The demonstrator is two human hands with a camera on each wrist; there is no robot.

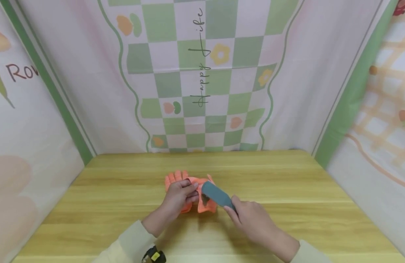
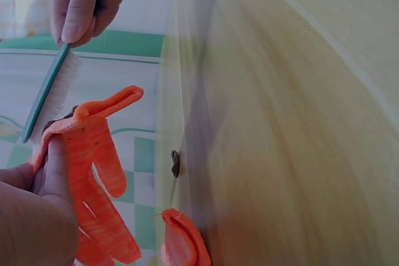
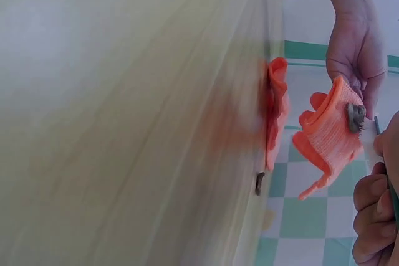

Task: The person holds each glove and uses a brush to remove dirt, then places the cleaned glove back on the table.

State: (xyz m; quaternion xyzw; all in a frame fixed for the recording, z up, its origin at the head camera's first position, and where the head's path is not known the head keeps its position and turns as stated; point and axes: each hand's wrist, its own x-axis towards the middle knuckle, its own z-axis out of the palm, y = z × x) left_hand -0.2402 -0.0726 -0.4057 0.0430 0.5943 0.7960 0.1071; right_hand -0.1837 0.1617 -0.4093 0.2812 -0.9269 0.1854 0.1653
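Evidently both hands are busy above the wood-grained worktop [image 1: 287, 182]. The left hand [image 1: 177, 197] pinches an orange knit glove [image 2: 90, 160] by its cuff, thumb on one side and fingers on the other, so that the glove hangs clear of the surface with its fingers downward; whether its inside holds anything cannot be seen. On its outer face sits a grey-brown clump [image 3: 355, 118]. The right hand [image 1: 255, 221] has its fingers curled round the handle of a blue-green brush [image 1: 218, 194], whose pale bristles [image 3: 369, 141] are right up at the clump; whether they touch it is hard to tell. A second orange glove [image 3: 274, 110] lies on the worktop, near the left hand, with a small dark piece [image 3: 259, 184] just beside it. Behind hangs a green-and-white checked cloth [image 1: 189, 22] lettered "Happy Life".
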